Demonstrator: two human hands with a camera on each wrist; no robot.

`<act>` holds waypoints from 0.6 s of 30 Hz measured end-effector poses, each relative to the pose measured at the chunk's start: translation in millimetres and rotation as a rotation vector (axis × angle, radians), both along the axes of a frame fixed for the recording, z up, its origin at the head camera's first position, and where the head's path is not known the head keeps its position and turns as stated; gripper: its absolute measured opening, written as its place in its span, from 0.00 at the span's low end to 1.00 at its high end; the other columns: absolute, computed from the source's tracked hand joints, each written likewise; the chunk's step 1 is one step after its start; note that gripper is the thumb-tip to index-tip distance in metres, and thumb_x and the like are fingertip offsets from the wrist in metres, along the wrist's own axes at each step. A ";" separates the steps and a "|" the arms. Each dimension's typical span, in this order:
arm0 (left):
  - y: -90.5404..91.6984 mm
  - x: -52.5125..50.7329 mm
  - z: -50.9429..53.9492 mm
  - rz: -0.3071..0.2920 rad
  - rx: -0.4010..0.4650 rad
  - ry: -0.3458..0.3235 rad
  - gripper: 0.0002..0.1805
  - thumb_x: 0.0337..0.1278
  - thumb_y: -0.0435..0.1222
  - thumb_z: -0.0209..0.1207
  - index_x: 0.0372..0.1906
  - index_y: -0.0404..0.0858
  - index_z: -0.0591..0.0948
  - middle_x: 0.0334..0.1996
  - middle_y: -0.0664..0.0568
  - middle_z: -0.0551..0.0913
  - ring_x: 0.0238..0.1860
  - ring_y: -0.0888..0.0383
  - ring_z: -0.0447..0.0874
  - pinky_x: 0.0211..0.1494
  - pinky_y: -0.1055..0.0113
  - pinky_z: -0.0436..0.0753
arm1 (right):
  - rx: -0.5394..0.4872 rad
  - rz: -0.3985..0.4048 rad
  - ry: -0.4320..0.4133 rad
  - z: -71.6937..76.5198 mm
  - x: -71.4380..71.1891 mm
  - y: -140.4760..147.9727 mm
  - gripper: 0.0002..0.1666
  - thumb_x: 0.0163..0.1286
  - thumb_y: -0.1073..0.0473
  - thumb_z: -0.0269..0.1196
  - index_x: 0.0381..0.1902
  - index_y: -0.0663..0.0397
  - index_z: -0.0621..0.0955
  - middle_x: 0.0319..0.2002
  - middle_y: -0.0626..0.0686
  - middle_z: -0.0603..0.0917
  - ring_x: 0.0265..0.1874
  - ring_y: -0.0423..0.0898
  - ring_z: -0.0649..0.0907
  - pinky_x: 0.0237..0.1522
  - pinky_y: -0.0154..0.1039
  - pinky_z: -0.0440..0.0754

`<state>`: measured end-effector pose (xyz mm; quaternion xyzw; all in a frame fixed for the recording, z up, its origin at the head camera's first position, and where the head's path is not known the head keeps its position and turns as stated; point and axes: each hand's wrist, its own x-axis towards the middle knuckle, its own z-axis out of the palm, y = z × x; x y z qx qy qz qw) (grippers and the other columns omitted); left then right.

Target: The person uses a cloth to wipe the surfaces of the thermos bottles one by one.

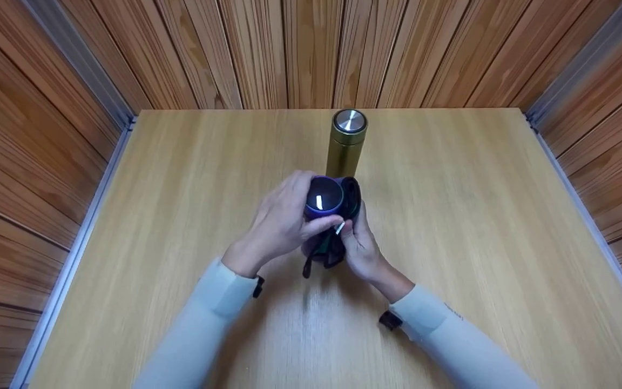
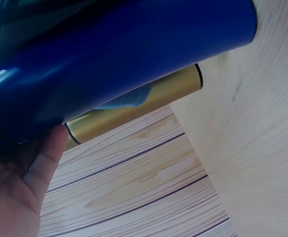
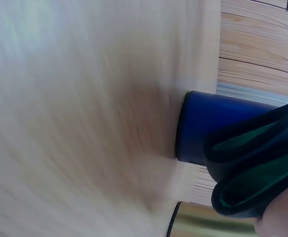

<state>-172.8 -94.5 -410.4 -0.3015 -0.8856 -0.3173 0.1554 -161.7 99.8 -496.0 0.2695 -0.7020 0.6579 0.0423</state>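
A blue cylinder [image 2: 134, 54] with a dark, glossy round top [image 1: 324, 194] stands upright near the middle of the table. My left hand [image 1: 284, 216] curls round its upper part, thumb across the front. Against the cylinder's right side is a folded black fabric piece [image 1: 351, 197] with green inside its folds [image 3: 257, 182]. My right hand [image 1: 362, 246] holds this fabric, its thumb beside a small white strip [image 1: 340, 227] close to the left thumb. A dark strap end [image 1: 307, 268] hangs below. The right palm is partly hidden in the right wrist view.
Behind the blue cylinder, a gold bottle [image 1: 345, 154] with a silver-topped lid stands upright on the wooden table [image 1: 451, 216]. Wood-plank walls [image 1: 311, 54] rise at the back and both sides, with grey metal strips along the table's side edges.
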 end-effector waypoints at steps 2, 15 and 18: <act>-0.2 -0.3 0.9 -0.004 -0.005 0.000 0.39 0.63 0.63 0.61 0.62 0.36 0.71 0.47 0.48 0.78 0.44 0.57 0.76 0.49 0.62 0.81 | 0.017 -0.028 -0.023 -0.7 1.3 0.6 0.41 0.81 0.40 0.37 0.81 0.54 0.44 0.76 0.59 0.60 0.73 0.50 0.64 0.76 0.41 0.56; -0.1 1.3 3.3 0.013 -0.043 -0.044 0.39 0.64 0.64 0.60 0.63 0.36 0.70 0.49 0.49 0.77 0.46 0.56 0.77 0.50 0.61 0.81 | 0.191 -0.112 -0.035 -16.7 14.4 3.1 0.36 0.83 0.47 0.45 0.79 0.56 0.50 0.71 0.59 0.57 0.70 0.50 0.60 0.73 0.50 0.55; -0.4 2.4 3.8 0.008 -0.033 -0.060 0.40 0.63 0.64 0.60 0.64 0.36 0.70 0.50 0.48 0.77 0.47 0.56 0.77 0.51 0.61 0.81 | 0.243 -0.138 0.056 -18.3 17.5 1.6 0.44 0.78 0.39 0.49 0.80 0.53 0.50 0.70 0.60 0.56 0.70 0.51 0.60 0.72 0.50 0.57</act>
